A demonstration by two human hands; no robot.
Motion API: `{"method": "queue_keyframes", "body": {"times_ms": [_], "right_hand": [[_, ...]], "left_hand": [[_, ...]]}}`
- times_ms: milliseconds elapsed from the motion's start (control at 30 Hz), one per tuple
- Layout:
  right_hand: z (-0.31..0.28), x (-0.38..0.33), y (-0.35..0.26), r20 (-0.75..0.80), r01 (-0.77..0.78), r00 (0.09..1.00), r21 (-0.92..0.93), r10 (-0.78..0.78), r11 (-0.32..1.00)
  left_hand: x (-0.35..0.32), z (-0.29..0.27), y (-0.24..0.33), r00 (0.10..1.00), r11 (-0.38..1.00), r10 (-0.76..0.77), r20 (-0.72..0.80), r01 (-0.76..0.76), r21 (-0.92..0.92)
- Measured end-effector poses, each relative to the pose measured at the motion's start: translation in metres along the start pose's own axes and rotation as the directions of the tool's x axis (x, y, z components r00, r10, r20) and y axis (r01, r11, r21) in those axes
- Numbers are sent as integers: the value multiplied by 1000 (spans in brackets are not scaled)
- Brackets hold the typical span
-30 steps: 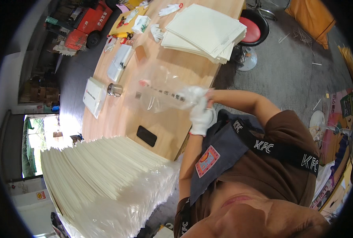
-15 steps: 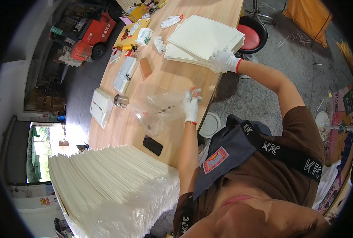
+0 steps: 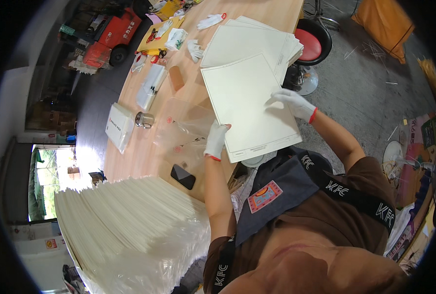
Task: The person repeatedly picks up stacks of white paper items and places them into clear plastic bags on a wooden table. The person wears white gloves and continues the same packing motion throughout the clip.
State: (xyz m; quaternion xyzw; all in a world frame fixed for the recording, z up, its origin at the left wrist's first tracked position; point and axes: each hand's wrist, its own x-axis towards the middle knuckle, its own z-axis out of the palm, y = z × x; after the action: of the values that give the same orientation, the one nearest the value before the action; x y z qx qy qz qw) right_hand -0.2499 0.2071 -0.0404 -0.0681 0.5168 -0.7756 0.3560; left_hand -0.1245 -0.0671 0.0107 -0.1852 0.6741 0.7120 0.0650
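A large off-white sheet point(image 3: 249, 108) of card or board with a thin border line is held tilted in front of me, over the table's near edge. My left hand point(image 3: 216, 141), in a white glove with a red cuff, grips its left edge with the thumb on top. My right hand point(image 3: 298, 104), gloved alike, lies over the right part of the sheet with its fingers stretched out. Just beyond is a stack of similar sheets point(image 3: 247, 44), slightly fanned. Left of my left hand, a clear plastic bag point(image 3: 176, 130) lies flat on the table.
A black phone point(image 3: 183, 177) lies near a tall plastic-wrapped stack of white sheets point(image 3: 129, 215). Farther along the table point(image 3: 129, 161) are a metal cup point(image 3: 144, 120), a wrapped white pack point(image 3: 120, 126), a brown block point(image 3: 176, 78) and loose gloves point(image 3: 211, 21). A red-seated stool point(image 3: 308, 45) stands beside it.
One sheet has come off the stack toward me. My left hand has moved down-left and taken its edge; my right hand has left the stack's corner and come nearer.
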Motion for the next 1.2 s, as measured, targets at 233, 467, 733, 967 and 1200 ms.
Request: {"method": "queue_keyframes", "body": {"times_ms": [233, 467, 733, 967, 1200], "right_hand": [[70, 9, 34, -81, 50, 991, -485, -102, 873], [65, -19, -45, 285, 397, 907, -823, -309, 406], [131, -25, -84, 800, 676, 600, -493, 20, -548], [155, 17, -70, 524, 458, 816, -844, 244, 279], [181, 59, -10, 421, 469, 878, -852, 227, -235]], "left_hand": [[-28, 135, 5, 981, 263, 106, -160, 128, 956], [-42, -1, 10, 968, 967, 202, -149, -222, -128], [-139, -37, 100, 912, 908, 301, -281, -364, -209], [-143, 61, -45, 715, 772, 593, -372, -371, 517], [-108, 46, 22, 836, 654, 529, -147, -292, 698]]}}
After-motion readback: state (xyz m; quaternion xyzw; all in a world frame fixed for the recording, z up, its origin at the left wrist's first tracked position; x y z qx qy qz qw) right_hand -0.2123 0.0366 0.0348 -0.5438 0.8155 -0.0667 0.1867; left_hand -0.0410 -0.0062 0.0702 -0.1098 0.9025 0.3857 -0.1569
